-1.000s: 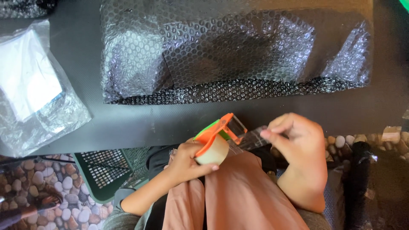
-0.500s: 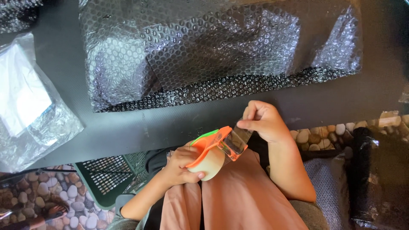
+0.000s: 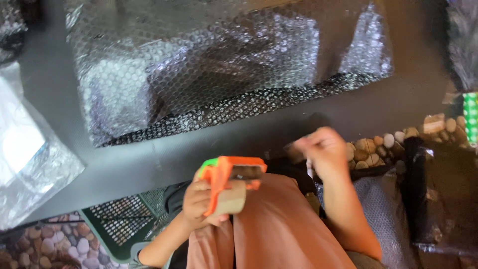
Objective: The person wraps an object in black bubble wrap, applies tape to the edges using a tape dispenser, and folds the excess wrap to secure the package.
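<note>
My left hand (image 3: 201, 201) grips an orange tape dispenser (image 3: 230, 179) with a tan tape roll (image 3: 230, 198) over my lap. My right hand (image 3: 321, 152) is a short way to the right of the dispenser, blurred, with fingers pinched together; a strip of clear tape seems to run from it back to the dispenser, but the blur makes this uncertain. Beyond both hands, a large parcel wrapped in bubble wrap (image 3: 219, 69) lies on the dark table (image 3: 149, 159).
A clear plastic bag with white contents (image 3: 25, 149) lies at the table's left. A green mesh basket (image 3: 119, 224) stands under the table on a pebble-patterned floor (image 3: 45, 246). More dark bubble-wrapped material (image 3: 443, 199) sits at the right.
My right hand has pulled away to the right from the dispenser's front. The dispenser has turned more upright in my left hand. The view has shifted left.
</note>
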